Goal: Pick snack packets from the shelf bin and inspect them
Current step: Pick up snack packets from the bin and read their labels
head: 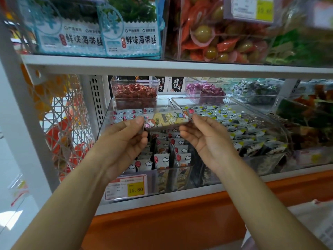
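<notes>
Left hand (126, 136) and right hand (201, 134) each pinch 1 end of the clear cartoon-printed snack packet (168, 118); keep it taut, level, print upward above the transparent plastic shelf bin (173, 177).

Bright, even store light; wide-angle bending and blur at the edges.

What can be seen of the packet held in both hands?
The packet is a long, glossy plastic wrapper with a pale yellow middle, dark lettering and cartoon children. Held nearly level in front of the bin, it is pinched at its ends by the left hand and the right hand.
</notes>
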